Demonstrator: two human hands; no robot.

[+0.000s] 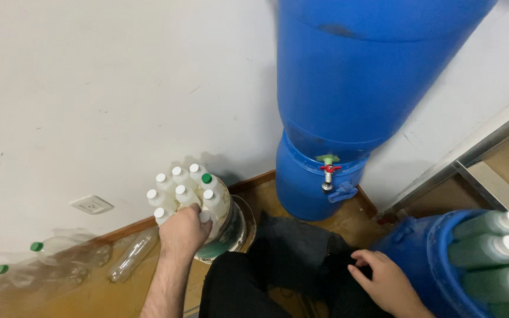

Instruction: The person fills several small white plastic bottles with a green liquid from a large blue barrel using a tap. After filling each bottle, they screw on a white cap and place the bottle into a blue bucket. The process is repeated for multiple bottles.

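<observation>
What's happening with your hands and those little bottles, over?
Left hand gripping small white-capped plastic bottles in the round bucket. Right hand resting on dark cloth. Big blue plastic barrel ahead, nothing blocking.

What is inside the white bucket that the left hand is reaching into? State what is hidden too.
The white bucket holds upright bottles with white caps and one green cap. The left hand covers some bottles, and the bucket's bottom is hidden.

A white wall (89, 88) bears a socket (91, 204) low down, above a brown skirting board (125, 228). The floor (60, 297) is tan. A metal frame (478, 147) stands at right.
</observation>
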